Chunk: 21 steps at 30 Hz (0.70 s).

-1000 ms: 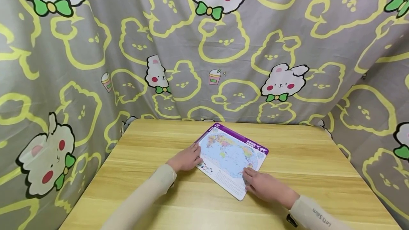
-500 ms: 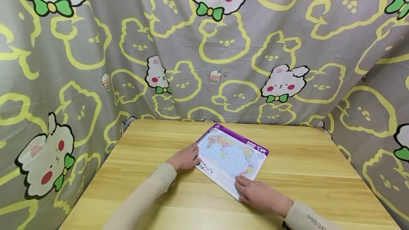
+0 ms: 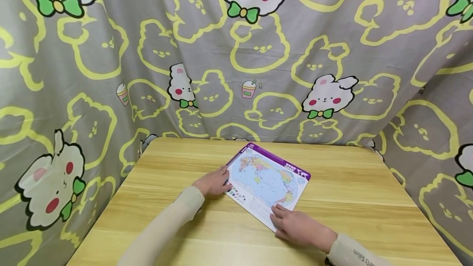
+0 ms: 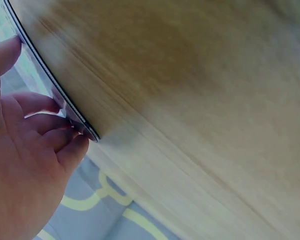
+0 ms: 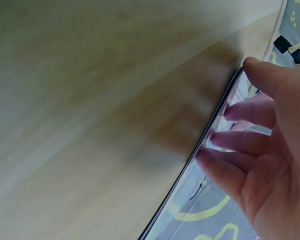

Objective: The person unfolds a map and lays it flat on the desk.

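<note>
A rectangular world map board [image 3: 258,182] with a purple top band and dark edge lies turned at an angle on the wooden table. My left hand [image 3: 212,182] touches its left edge, fingertips on the printed face. In the left wrist view the fingers of the left hand [image 4: 35,145] are lightly bent along the board's edge [image 4: 55,82]. My right hand [image 3: 297,225] rests at the near right corner and covers it. In the right wrist view, the thumb and fingers of the right hand [image 5: 270,145] are spread along the edge [image 5: 192,155], fingertips against the board.
The wooden table [image 3: 354,204] ends at a back edge close behind the board's far corner. Grey curtains [image 3: 207,24] with bunny faces and yellow outlines hang behind it and along both sides.
My right hand has slid from the board's right edge toward the near corner, down and to the left. My left hand and the board have stayed nearly in place.
</note>
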{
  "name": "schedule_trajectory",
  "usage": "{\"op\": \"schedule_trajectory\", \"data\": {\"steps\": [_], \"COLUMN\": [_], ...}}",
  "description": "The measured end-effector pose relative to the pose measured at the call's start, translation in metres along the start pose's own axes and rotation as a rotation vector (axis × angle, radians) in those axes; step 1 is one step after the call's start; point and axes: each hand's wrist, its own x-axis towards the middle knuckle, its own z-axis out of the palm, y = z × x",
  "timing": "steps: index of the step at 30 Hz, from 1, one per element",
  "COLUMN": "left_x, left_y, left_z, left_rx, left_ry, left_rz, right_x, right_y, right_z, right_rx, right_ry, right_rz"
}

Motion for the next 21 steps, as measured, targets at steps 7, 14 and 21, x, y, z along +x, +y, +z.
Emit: {"op": "schedule_trajectory", "data": {"steps": [7,14,21], "left_x": [-0.004,-0.011,-0.016], "left_y": [0.000,0.001,-0.001], "left_z": [-0.003,-0.006,-0.005], "left_rx": [0.002,-0.005,0.013], "left_ry": [-0.016,-0.023,-0.019], "left_rz": [-0.010,0.017,0.043], "right_x": [0.000,-0.001,-0.003], "right_y": [0.000,0.002,0.005], "right_z": [0.000,-0.002,-0.002], "right_rx": [-0.009,0.011,0.011], "right_ry": [0.008,-0.011,-0.017], "right_rz": [-0.004,0.009,0.010]}}
